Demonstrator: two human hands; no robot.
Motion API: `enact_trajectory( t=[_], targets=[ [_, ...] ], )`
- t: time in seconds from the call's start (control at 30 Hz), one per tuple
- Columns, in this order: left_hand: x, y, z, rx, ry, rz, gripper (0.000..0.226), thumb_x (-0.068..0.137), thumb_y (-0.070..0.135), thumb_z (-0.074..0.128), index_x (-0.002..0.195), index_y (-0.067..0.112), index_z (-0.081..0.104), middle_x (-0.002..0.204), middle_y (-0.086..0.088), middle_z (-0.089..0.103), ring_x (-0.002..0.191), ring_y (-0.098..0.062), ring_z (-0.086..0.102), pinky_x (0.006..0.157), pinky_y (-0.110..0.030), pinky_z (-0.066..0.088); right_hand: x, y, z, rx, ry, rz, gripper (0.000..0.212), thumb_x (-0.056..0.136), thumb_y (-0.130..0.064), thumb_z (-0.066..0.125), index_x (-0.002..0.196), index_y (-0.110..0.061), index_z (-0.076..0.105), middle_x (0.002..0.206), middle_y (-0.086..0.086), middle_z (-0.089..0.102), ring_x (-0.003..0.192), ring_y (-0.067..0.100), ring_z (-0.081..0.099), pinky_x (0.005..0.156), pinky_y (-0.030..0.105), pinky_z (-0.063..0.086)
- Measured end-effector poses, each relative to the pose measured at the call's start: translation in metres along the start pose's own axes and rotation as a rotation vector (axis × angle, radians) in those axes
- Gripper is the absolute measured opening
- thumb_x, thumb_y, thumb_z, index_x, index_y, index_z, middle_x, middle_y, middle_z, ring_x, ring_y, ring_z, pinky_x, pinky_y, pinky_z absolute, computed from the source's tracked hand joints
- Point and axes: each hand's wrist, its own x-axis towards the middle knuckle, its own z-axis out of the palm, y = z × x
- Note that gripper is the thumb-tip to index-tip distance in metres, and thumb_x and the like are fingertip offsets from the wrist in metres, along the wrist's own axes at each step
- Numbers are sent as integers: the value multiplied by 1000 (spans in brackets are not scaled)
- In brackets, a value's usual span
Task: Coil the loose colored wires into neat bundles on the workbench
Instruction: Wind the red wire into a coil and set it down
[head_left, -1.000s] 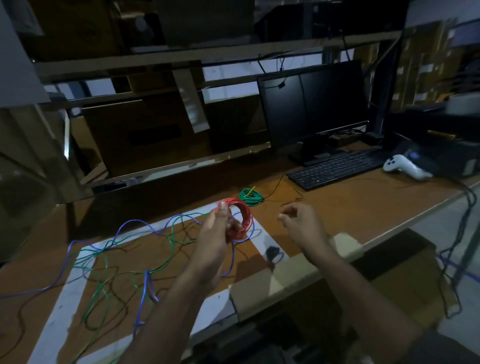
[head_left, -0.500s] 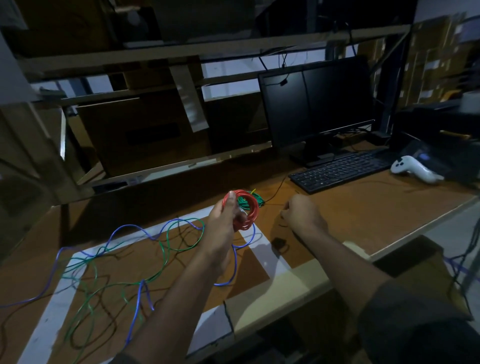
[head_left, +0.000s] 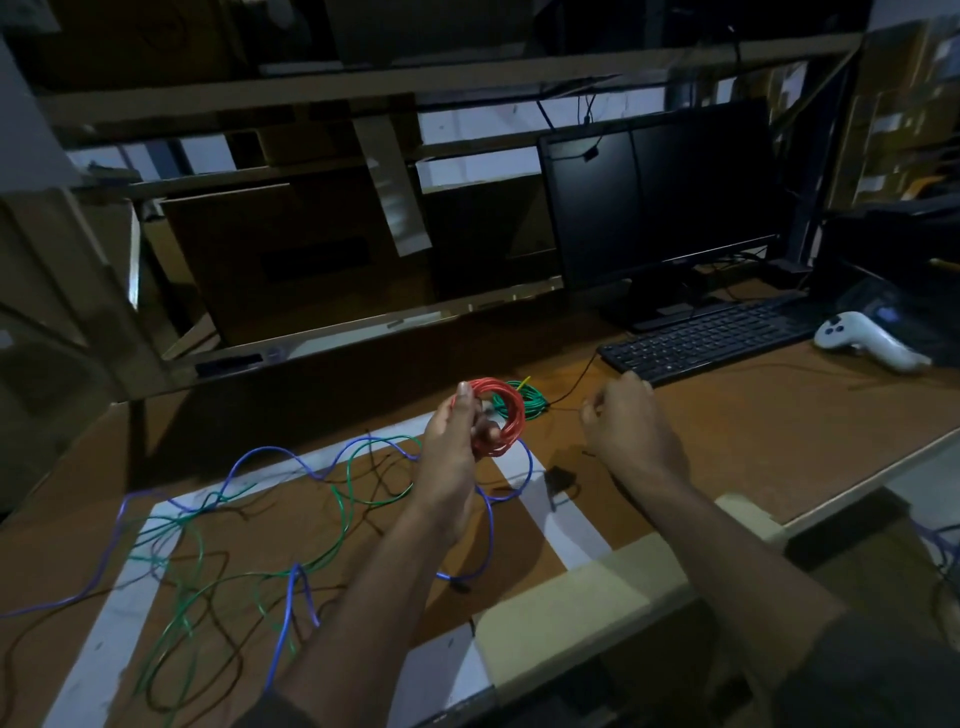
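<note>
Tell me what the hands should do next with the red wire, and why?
Probably set the red coil, which the left hand grips, down beside the finished green coil. It looks fully wound, and the blue wire and green wire lie loose.

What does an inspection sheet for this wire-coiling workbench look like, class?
Surface: brown wooden workbench with white tape lines.
Job's things: red wire coil held up; green wire coil lying behind it; loose blue wire and loose green wire sprawled.
Clutter: white handheld controller.
Grippers: left hand grips the red coil; right hand curled, contents unclear.
Cables: thin black keyboard cable.
Surroundings: black monitor, black keyboard.
</note>
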Motion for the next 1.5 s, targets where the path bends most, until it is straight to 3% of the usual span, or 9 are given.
enact_trajectory(
  t=[0.17,0.37,0.63,0.77,1.1,1.2,1.3,1.4,1.5],
  targets=[
    [1,-5,-6,19,56,2,37,107,47,43,103,18,66,84,3,63,80,-13,56,82,-33,48,-37,-10,-18,393,0,-80,7,101,-24,58,96,-21,62,91,-6,62,82,11,62,70,42,58],
    [5,-2,-17,30,57,11,57,104,54,44,145,15,49,134,-13,66,126,-26,62,112,-47,48,-89,-51,-43,839,-229,-244,10,101,-20,57,96,-28,59,92,-11,68,89,6,67,74,20,55],
    [3,-6,-21,-71,106,-28,75,90,72,54,145,20,51,135,-13,65,128,-30,62,112,-55,46,-102,-59,-39,707,-285,-428,17,99,-14,61,96,-30,62,92,-16,63,92,7,62,74,21,51],
    [8,-10,-23,-136,111,-33,85,83,77,60,144,18,53,141,-29,55,134,-51,45,112,-64,41,-108,-59,-43,597,-354,-495,10,98,-14,62,97,-24,64,91,-16,61,90,7,59,72,21,48],
    [8,-13,-21,-53,80,7,54,97,66,45,122,23,65,119,-8,74,117,-25,68,109,-50,49,-90,-62,-27,315,-97,-497,5,98,-23,61,102,-22,64,96,-11,56,90,4,51,75,21,47],
    [6,-15,-18,-52,94,19,67,87,79,48,120,24,67,114,-5,75,116,-24,67,110,-50,48,-84,-70,-23,272,-55,-475,9,98,-25,61,104,-20,66,97,-6,59,92,9,54,77,27,51],
    [6,-13,-17,-77,114,29,77,85,80,50,122,14,65,99,-3,73,103,-25,67,101,-45,52,-86,-76,-20,292,-83,-473,8,98,-23,63,104,-21,67,98,-7,59,92,8,53,77,18,46],
    [6,-9,-20,-106,123,19,67,89,72,49,122,16,64,111,-11,75,107,-25,72,99,-44,56,-96,-79,-18,304,-134,-481,7,98,-23,62,104,-25,66,97,-14,54,91,0,49,74,13,41],
    [8,-8,-20,-123,155,19,85,78,84,56,128,16,63,120,-15,74,116,-30,70,105,-53,53,-101,-80,-19,338,-168,-506,5,98,-20,63,99,-22,66,96,-11,57,92,4,50,75,22,46]
  ],
)
